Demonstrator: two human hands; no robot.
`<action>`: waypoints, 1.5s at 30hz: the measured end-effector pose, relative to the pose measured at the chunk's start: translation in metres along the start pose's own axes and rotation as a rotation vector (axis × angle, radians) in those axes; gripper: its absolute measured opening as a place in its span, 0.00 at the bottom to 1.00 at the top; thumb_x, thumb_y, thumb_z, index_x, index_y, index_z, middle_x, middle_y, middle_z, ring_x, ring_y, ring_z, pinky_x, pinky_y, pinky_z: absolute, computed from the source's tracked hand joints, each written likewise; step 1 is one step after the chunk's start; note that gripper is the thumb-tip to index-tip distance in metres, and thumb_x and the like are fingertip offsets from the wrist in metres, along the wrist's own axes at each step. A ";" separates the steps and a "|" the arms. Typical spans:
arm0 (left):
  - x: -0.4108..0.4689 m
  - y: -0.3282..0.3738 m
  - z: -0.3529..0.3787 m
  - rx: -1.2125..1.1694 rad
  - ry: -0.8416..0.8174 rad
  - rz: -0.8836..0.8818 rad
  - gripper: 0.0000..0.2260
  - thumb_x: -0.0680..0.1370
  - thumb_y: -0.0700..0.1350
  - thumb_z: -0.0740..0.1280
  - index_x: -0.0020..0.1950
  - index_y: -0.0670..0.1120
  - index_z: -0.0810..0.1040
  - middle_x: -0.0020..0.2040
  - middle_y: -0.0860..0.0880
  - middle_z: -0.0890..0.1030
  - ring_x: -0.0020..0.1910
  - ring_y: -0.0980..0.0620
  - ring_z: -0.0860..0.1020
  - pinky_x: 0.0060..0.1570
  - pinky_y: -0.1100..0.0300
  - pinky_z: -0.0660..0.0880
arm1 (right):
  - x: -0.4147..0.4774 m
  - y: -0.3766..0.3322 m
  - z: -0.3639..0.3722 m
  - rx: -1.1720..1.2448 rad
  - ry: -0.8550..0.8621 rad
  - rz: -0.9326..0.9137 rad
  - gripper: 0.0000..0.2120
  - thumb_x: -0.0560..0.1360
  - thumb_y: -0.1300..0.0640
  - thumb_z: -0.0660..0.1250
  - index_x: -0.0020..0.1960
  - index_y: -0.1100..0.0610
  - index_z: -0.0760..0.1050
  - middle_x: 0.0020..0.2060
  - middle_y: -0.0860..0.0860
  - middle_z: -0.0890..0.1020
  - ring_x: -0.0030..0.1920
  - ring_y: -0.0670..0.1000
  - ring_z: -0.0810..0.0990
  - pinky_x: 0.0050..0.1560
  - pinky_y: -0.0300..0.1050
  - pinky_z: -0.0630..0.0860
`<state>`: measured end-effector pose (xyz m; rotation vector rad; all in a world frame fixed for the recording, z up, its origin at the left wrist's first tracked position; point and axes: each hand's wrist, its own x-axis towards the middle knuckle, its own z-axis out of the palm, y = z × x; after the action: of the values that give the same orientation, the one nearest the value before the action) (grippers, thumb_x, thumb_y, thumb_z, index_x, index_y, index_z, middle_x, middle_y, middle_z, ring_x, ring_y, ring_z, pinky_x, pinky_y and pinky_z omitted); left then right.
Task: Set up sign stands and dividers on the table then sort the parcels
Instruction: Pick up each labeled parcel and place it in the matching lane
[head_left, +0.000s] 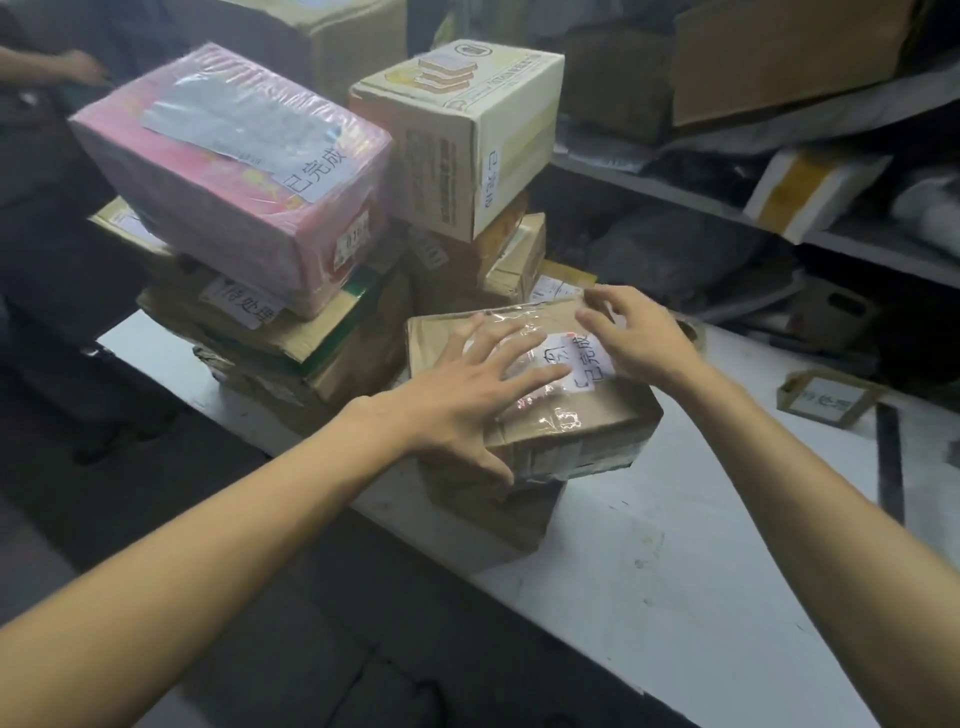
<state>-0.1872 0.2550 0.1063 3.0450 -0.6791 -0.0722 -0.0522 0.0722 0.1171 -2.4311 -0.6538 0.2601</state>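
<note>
A taped brown parcel (576, 426) with a white handwritten label lies on top of another brown parcel (493, 504) at the near edge of the white table (649, 582). My left hand (462, 395) lies flat on its top with fingers spread. My right hand (639, 332) hovers over the parcel's far right corner, fingers loosely spread, holding nothing. Behind stand a pink wrapped parcel (234, 171) and a cream printed box (467, 135), each atop stacked brown cartons.
A small cardboard sign stand (826, 397) and a dark flat strip (889, 462) lie on the table at right. Shelves with more parcels (810, 192) run behind. Another person's arm (47, 65) shows at upper left. Dark floor lies below the table edge.
</note>
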 end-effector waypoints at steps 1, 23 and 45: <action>0.000 -0.001 0.002 0.003 -0.002 0.008 0.51 0.65 0.72 0.69 0.80 0.54 0.50 0.80 0.42 0.51 0.77 0.44 0.42 0.74 0.39 0.38 | 0.001 0.002 -0.001 -0.019 0.007 0.001 0.25 0.80 0.48 0.63 0.75 0.53 0.66 0.72 0.53 0.70 0.70 0.53 0.69 0.67 0.47 0.65; 0.021 0.023 0.022 -0.691 0.285 -0.592 0.40 0.66 0.74 0.56 0.76 0.69 0.47 0.80 0.52 0.38 0.79 0.42 0.44 0.75 0.38 0.49 | -0.036 0.067 0.018 0.261 -0.121 0.065 0.54 0.62 0.28 0.72 0.76 0.31 0.40 0.80 0.45 0.44 0.79 0.56 0.52 0.75 0.62 0.57; 0.021 0.028 0.015 -0.679 0.227 -0.533 0.34 0.69 0.66 0.67 0.73 0.60 0.68 0.80 0.53 0.41 0.79 0.50 0.49 0.77 0.46 0.53 | -0.053 0.052 0.032 0.423 0.018 0.023 0.47 0.68 0.44 0.77 0.78 0.39 0.52 0.78 0.46 0.56 0.73 0.50 0.63 0.72 0.48 0.65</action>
<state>-0.1805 0.2205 0.0909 2.4257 0.1660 0.0317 -0.0876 0.0249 0.0617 -2.0338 -0.5041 0.3473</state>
